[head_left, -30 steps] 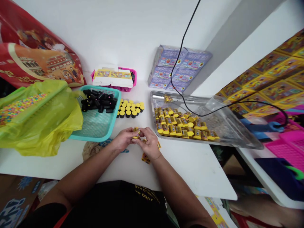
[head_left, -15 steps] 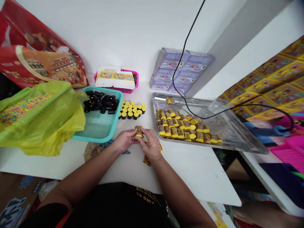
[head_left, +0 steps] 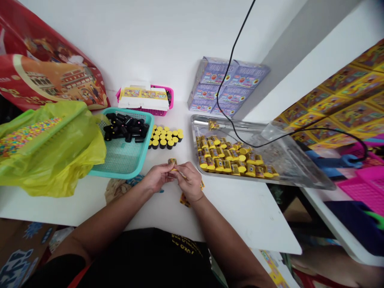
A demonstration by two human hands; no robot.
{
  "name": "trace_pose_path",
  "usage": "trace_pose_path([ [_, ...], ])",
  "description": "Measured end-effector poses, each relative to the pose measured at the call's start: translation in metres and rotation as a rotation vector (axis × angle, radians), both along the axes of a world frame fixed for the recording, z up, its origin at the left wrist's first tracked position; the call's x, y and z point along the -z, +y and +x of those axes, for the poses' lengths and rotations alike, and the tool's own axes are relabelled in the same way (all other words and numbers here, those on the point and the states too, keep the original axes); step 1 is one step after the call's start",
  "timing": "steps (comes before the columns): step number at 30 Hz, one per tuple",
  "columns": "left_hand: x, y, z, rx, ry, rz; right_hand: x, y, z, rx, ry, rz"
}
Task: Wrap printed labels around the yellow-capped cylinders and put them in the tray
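Observation:
Both hands meet over the white table, in front of the rows of small containers. My left hand (head_left: 160, 176) is closed on a small yellow-capped canister (head_left: 172, 161) with a printed wrap. At the canister's near side, the fingers of my right hand (head_left: 189, 180) pinch against it; they partly cover it. Under my right wrist lie printed yellow labels (head_left: 185, 200), partly hidden. Black canisters with yellow caps (head_left: 163, 138) stand upright in rows beyond the hands. Wrapped yellow canisters (head_left: 226, 156) lie on the metal tray (head_left: 288, 160) to the right.
A turquoise basket (head_left: 120, 160) holds loose black canisters (head_left: 127, 128). Left of it, a yellow plastic bag (head_left: 75, 160) covers a container of coloured beads (head_left: 33, 134). Behind are a pink basket (head_left: 153, 113) and purple boxes (head_left: 228, 84). A black cable (head_left: 232, 58) hangs over the tray.
The canister has turned and sunk between the fingers, so less of its printed side shows. My right fingers have shifted inward around it. The view has moved slightly.

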State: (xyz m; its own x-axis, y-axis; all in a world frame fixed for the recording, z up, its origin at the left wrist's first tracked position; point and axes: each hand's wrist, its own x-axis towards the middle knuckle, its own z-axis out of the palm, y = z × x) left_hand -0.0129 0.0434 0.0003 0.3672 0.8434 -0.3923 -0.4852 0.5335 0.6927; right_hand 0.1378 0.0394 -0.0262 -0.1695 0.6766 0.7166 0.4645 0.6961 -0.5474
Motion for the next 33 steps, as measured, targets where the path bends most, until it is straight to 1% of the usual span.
trace_pose_path([
  [3,0.0004,0.0000,0.0000,-0.008,-0.010,0.002,0.0000,0.0001,-0.0004,0.005,0.003,-0.013],
  [8,0.0019,0.0000,0.0011,-0.028,-0.036,-0.033,-0.0019,-0.0012,-0.0025,-0.008,0.049,0.020],
  [11,0.0012,0.0032,0.0007,-0.018,-0.053,-0.083,-0.0028,-0.0008,-0.0020,0.004,0.055,-0.017],
  [14,0.0008,0.0070,-0.0006,-0.016,-0.031,-0.120,-0.0026,-0.0002,-0.0013,0.037,0.080,-0.084],
  [18,0.0026,0.0088,-0.0021,-0.033,-0.020,-0.078,-0.0025,-0.0011,-0.0018,0.048,0.133,-0.231],
  [22,0.0027,0.0083,-0.0028,-0.051,-0.026,-0.019,-0.0051,-0.0005,-0.0030,-0.056,0.221,-0.425],
  [24,0.0016,0.0078,-0.0028,-0.044,-0.017,-0.010,-0.0061,0.0013,-0.0034,-0.116,0.212,-0.469],
  [27,0.0000,0.0065,-0.0019,-0.055,-0.001,-0.016,-0.0055,0.0040,-0.0039,-0.146,0.180,-0.464],
  [31,0.0006,0.0055,-0.0002,-0.093,0.009,-0.040,-0.0035,0.0063,-0.0046,-0.118,0.228,-0.445],
  [33,0.0019,0.0056,0.0002,-0.086,0.002,-0.035,-0.0035,0.0068,-0.0044,-0.112,0.250,-0.440],
])
